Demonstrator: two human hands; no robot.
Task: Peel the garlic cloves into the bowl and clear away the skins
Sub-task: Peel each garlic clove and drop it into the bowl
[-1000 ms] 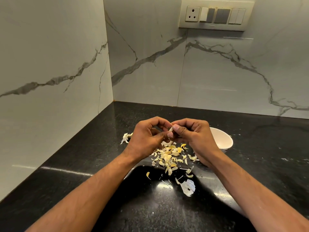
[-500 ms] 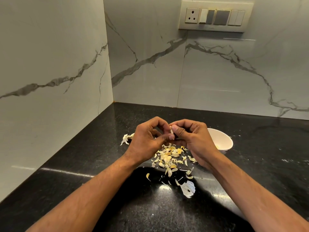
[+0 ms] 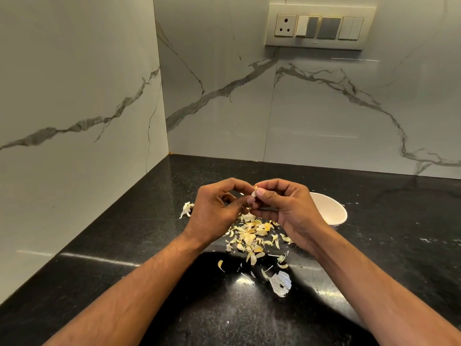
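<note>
Both hands meet above a black counter. My left hand (image 3: 214, 211) and my right hand (image 3: 287, 206) pinch one small pale garlic clove (image 3: 254, 193) between their fingertips; only its tip shows. Below the hands lies a scatter of yellowish garlic skins (image 3: 252, 238). A larger white papery skin (image 3: 280, 283) lies nearer to me. A white bowl (image 3: 331, 211) stands on the counter just right of my right hand, partly hidden by it; its contents are mostly out of sight.
The black granite counter (image 3: 124, 245) runs into a corner of marble-look walls at the left and back. A separate clump of skin (image 3: 186, 209) lies left of my left hand. A switch panel with a socket (image 3: 319, 27) hangs on the back wall.
The hands stay together over the skins, and the fingers have shifted slightly on the clove. The pile and the bowl have not moved.
</note>
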